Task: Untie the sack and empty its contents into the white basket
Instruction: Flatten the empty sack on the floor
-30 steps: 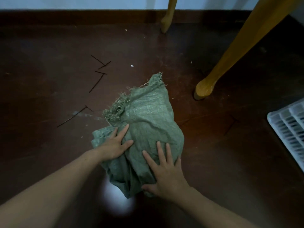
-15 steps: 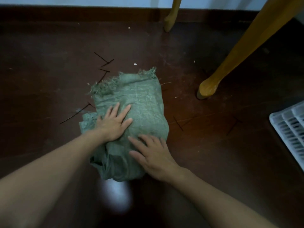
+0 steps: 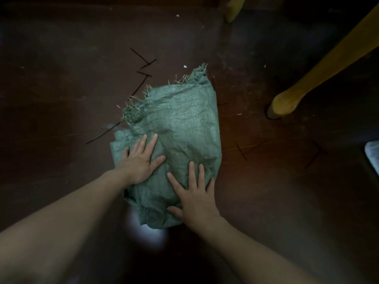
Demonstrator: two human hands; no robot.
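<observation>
A green woven sack [image 3: 184, 119] lies flat and folded on the dark floor, its frayed mouth pointing away from me. My left hand [image 3: 141, 160] presses flat on the sack's left part with fingers spread. My right hand [image 3: 194, 197] lies flat on the sack's near right part, fingers straight. Only a corner of the white basket [image 3: 373, 154] shows at the right edge.
A yellow wooden furniture leg [image 3: 287, 103] stands on the floor to the right of the sack, and another [image 3: 233, 9] at the top. Several thin dark sticks [image 3: 143, 62] lie scattered on the floor left of and right of the sack.
The sack's frayed end has swung from the left back toward the right. My right hand has moved from the sack's near middle to its right side. The view has tilted downward.
</observation>
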